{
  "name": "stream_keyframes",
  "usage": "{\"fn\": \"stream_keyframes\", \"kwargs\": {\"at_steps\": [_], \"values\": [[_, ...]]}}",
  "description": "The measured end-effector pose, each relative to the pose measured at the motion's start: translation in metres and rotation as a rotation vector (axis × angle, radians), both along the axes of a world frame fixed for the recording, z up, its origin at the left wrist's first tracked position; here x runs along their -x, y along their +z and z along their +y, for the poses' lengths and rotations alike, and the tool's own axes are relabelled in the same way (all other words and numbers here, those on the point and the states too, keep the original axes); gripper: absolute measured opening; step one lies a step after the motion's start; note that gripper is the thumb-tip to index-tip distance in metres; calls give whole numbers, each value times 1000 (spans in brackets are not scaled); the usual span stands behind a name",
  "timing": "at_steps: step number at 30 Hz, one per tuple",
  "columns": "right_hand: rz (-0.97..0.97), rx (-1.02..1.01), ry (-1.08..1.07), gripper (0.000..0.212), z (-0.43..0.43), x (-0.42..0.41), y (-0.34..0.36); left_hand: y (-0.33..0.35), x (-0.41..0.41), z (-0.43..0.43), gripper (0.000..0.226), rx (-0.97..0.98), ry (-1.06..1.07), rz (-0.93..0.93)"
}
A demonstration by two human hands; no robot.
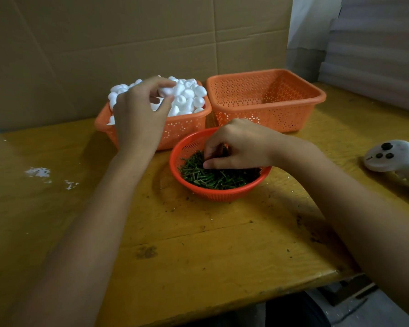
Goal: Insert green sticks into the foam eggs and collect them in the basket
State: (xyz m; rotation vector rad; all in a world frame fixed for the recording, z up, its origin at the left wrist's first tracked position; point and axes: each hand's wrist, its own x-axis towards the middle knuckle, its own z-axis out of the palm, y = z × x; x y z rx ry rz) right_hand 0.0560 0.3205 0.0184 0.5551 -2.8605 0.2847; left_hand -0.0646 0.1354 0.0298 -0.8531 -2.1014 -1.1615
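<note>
head view: my left hand (139, 114) curls thumb and fingertips round one foam egg (167, 91) atop the heaped egg basket (182, 128). my right hand (239, 145) is curled, fingertips down in the green sticks (213, 177) in the round basket (222, 194); i cannot tell whether it has hold of one. the collecting basket (269, 109) stands just behind.
</note>
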Motion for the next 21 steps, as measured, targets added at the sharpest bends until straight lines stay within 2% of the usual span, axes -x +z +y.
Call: {"fn": "stream_keyframes", "kwargs": {"at_steps": [6, 13, 18, 21], "values": [[-1, 16, -5, 20, 1, 0, 1, 4, -12, -6, 18, -97, -128, -42], [-17, 10, -1, 18, 1, 0, -1, -17, -23, -13, 18, -337, -451, -328], [-17, 20, -1, 20, 2, -1, -1, -26, -30, -13, 10, -429, -616, -499], [-16, 33, -4, 21, 2, -1, -1, -27, -32, -12, 12, -442, -686, -536]]}}
